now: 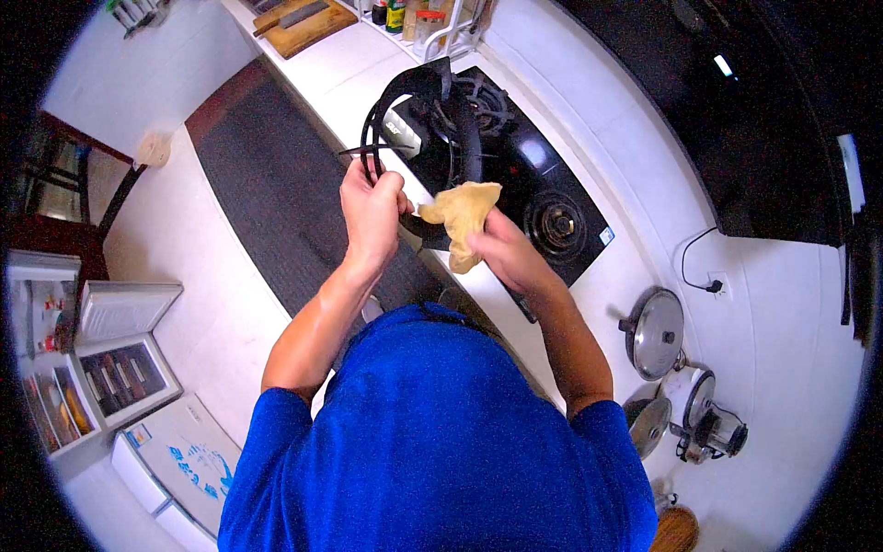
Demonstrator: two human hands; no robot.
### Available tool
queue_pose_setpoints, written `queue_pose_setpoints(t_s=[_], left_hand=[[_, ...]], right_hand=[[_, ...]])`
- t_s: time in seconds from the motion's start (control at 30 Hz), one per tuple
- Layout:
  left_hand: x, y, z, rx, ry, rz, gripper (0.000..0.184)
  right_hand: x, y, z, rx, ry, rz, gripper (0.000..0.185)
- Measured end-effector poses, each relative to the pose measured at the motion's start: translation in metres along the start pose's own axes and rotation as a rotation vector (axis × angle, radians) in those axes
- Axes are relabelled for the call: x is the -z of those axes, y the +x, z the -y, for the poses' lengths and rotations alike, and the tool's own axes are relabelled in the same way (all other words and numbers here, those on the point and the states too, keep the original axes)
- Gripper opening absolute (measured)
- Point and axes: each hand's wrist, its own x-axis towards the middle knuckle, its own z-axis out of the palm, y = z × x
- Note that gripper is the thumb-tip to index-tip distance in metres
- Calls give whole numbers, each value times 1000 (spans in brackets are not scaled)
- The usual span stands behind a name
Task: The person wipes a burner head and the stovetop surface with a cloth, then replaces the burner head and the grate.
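My left hand [372, 216] is closed around the lower left part of a black ring-shaped frame [375, 120], which is raised in front of the stove. A yellowish cloth [464, 216] hangs crumpled from my right hand [515, 253], whose fingers are wrapped on its right side. The cloth lies close to the frame's lower edge; whether they touch is unclear. Behind them is the black glass stove [529, 152] with its burners.
A cutting board [308, 28] with a knife and a rack of jars [428, 32] stand at the counter's far end. Lidded pans [655, 333] hang or stand at the right wall. A dark mat [276, 175] and a white fridge [179, 460] are on the left.
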Motion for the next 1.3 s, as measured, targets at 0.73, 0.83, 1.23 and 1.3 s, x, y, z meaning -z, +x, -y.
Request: queue_pose_setpoints(t_s=[0.73, 0.83, 1.23, 1.3], left_hand=[[20, 3, 0, 186, -77, 5, 11], [13, 4, -5, 163, -54, 34, 11], [-10, -14, 6, -44, 151, -40, 13], [-9, -19, 5, -52, 141, -39, 15]], right_hand=[[96, -31, -69, 4, 1104, -232, 57], [86, -27, -71, 239, -434, -250, 54], [-2, 1, -53, 372, -463, -303, 34], [-10, 4, -52, 361, -451, -324, 28]])
